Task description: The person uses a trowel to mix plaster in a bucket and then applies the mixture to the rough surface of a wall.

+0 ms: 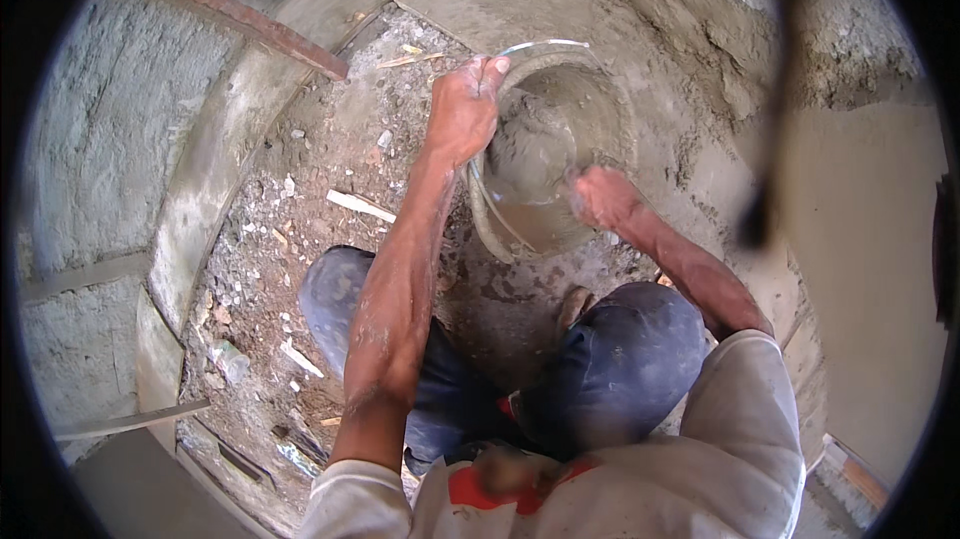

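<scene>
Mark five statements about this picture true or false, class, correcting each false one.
1. The left hand is at the left side of the round, grey-coated bucket. True.
2. The bucket is dry and empty. False: it holds wet, grey, cement-like mix.
3. The person wears dark-blue trousers. True.
4. A pale, flat wooden strip lies right of the bucket. False: it lies left.
5. The right hand is farther right than the left hand. True.

I see the left hand (464,109) curled tight, well beyond the right knee (650,329); the right hand (604,199), blurred, nearer it.
</scene>
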Motion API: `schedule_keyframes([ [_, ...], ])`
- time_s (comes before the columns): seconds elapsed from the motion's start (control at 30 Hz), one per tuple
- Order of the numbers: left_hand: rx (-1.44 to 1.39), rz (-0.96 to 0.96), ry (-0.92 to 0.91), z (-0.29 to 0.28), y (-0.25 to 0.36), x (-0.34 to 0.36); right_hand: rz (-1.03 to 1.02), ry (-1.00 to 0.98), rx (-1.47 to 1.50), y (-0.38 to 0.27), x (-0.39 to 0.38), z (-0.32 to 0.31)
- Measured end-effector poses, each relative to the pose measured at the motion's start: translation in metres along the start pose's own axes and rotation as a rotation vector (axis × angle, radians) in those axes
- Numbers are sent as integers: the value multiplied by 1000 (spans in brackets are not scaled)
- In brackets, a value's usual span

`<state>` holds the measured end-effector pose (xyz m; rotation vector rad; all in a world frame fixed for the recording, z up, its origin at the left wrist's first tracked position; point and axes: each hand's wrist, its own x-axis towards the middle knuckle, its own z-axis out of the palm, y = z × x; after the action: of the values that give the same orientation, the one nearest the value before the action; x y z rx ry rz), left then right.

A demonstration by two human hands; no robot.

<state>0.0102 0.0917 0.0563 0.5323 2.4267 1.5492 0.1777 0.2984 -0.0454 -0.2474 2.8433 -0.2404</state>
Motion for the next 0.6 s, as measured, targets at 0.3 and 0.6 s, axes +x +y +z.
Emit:
schedule_keyframes([
  [0.3,36,-6,44,-1,-4,-4,-176,-190,-190,-10,-32,-76],
  [0.6,43,-29,-107,9,18,-11,86,-105,-139,24,-13,-37],
])
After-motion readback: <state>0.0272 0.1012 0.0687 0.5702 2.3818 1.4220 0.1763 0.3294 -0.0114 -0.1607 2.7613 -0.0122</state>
